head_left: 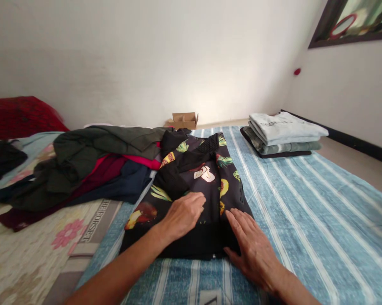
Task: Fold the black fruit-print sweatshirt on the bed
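A black garment with a fruit print [206,178] lies partly folded on a blue striped sheet [305,203]. My left hand [183,214] rests flat on its near middle, fingers slightly curled and holding nothing. My right hand [253,248] presses flat on the garment's near right corner and black hem, fingers spread. Both forearms reach in from the bottom edge.
A heap of unfolded dark green, maroon and navy clothes [83,169] lies to the left. A stack of folded pale garments [281,133] sits at the far right. A small cardboard box [184,120] stands by the wall. A floral sheet [35,254] covers the left.
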A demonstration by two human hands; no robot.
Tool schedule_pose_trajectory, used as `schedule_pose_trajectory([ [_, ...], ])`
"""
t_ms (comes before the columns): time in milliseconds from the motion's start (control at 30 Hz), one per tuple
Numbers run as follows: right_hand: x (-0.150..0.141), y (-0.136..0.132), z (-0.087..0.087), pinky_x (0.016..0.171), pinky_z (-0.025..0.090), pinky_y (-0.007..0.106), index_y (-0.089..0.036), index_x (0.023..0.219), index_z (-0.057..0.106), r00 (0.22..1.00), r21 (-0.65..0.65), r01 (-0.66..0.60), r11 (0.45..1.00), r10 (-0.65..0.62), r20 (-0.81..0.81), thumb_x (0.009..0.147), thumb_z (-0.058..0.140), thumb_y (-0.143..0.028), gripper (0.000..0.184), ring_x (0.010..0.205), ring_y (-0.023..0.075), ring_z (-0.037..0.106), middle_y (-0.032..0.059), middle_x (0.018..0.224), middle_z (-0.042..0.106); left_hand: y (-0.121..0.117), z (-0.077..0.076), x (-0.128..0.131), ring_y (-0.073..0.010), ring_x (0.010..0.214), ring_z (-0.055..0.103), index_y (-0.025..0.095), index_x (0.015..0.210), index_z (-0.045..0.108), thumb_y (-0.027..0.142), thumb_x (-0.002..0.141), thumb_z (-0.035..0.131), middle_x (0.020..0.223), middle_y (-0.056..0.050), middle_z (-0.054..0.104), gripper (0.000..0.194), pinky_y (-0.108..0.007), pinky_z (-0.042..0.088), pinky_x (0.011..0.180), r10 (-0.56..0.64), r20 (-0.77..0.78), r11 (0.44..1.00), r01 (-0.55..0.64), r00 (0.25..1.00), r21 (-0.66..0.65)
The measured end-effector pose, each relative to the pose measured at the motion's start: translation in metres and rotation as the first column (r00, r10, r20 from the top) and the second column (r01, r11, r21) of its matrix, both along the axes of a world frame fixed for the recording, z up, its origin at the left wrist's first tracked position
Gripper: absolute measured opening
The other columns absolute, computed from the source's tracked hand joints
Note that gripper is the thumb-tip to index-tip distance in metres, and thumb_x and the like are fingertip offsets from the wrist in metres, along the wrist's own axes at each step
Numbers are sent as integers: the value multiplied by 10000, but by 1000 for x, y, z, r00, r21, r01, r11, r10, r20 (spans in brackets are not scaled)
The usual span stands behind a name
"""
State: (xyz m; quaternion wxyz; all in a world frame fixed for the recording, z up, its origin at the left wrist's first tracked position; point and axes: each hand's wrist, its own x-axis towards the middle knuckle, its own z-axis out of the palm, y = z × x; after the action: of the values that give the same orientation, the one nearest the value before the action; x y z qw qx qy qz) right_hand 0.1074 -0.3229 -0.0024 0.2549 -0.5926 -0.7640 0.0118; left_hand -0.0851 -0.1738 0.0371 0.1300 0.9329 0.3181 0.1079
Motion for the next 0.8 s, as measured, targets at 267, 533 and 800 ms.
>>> schedule_pose_trajectory([
  [267, 7, 0, -22, 1006, 443, 469, -85, 1372, 349, 990, 117, 88, 989, -74, -123, 750, 367, -55, 623, 1259, 248, 464, 173, 1332, 512, -7, -30, 38, -233, 1405, 207, 255, 1398, 378, 420, 909, 441, 1507, -70, 310, 520, -443, 203, 1133, 2, -180, 998, -14, 984, -65],
  [533, -1, 4, -13, 1023, 425, 463, -101, 1325, 429, 989, 182, 100, 978, -77, -126, 794, 356, -49, 538, 1275, 238, 447, 161, 1342, 511, -23, -37, 36, -245, 1415, 168, 224, 1410, 350, 414, 945, 346, 1514, -85, 295, 503, -510, 192, 1113, -82, -231, 997, 78, 970, -26],
  [800, -9, 8, -21, 1009, 417, 524, -123, 1370, 401, 999, 320, 35, 947, -42, 13, 799, 379, -49, 577, 1329, 273, 369, 163, 1384, 467, -35, -40, 39, -299, 1408, 163, 263, 1449, 266, 397, 950, 328, 1522, -90, 270, 521, -588, 221, 1069, -58, -259, 996, 74, 964, 54],
])
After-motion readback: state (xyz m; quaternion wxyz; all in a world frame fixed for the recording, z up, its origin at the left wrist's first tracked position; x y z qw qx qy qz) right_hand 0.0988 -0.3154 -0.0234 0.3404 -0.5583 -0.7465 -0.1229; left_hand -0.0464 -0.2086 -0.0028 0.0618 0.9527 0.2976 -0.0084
